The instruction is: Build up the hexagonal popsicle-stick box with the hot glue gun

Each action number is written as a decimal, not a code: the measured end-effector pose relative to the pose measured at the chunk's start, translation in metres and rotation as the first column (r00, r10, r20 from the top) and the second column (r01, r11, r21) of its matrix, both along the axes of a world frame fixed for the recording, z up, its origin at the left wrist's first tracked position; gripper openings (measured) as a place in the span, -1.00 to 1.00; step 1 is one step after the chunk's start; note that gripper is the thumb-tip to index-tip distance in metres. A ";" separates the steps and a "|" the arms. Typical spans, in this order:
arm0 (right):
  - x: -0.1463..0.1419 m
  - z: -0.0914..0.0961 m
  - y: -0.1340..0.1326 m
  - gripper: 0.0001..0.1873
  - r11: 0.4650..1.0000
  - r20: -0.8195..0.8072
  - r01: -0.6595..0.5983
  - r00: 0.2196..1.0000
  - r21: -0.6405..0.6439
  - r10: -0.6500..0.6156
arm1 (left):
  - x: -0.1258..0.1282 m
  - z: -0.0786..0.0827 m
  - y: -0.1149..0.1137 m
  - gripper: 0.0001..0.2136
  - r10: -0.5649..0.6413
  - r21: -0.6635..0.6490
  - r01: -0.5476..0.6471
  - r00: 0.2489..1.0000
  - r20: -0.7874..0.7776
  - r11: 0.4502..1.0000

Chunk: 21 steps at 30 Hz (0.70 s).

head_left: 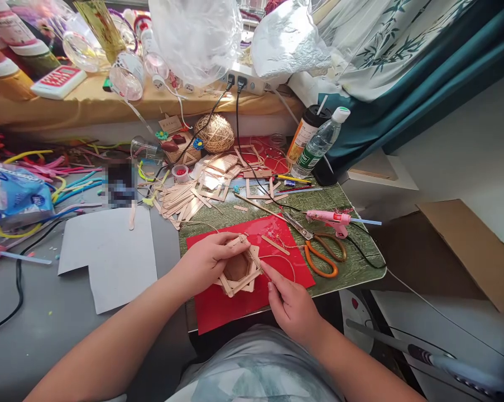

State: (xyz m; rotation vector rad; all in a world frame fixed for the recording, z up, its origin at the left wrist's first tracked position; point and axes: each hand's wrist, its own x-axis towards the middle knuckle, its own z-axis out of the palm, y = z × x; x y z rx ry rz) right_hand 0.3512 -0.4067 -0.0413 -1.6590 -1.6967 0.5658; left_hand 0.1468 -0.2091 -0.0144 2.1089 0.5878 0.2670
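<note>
A star-shaped, open-centred box of stacked craft sticks (230,289) is held above a red sheet (212,318). My left hand (207,259) is closed on its upper left side, thumb and fingers gripping the rim. At the right corner, the index fingertip of my right hand (296,307) touches the box, with the thumb apart from it and the other fingers curled. Thin twine (291,265) loops across the sheet beside the box. To the right lie orange-handled scissors (322,262) and a single loose craft stick (276,245).
Behind the sheet are a pile of craft sticks (182,201), a twine ball (215,133) and a water bottle (321,142). A pink glue gun (331,219) with its cord rests at right. White paper (120,262) lies left, near colourful pipe cleaners (78,184).
</note>
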 end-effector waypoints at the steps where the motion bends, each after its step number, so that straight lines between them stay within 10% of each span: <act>1: 0.002 0.000 0.001 -0.32 1.000 0.032 -0.018 0.999 -0.010 0.018 | 0.000 0.000 0.000 -0.55 -0.004 -0.003 0.004 1.000 0.003 1.000; 21: 0.011 0.016 0.004 -0.19 0.987 0.387 -0.155 0.909 -0.033 0.156 | 0.003 0.005 0.003 -0.45 -0.010 0.109 0.006 0.999 0.035 0.994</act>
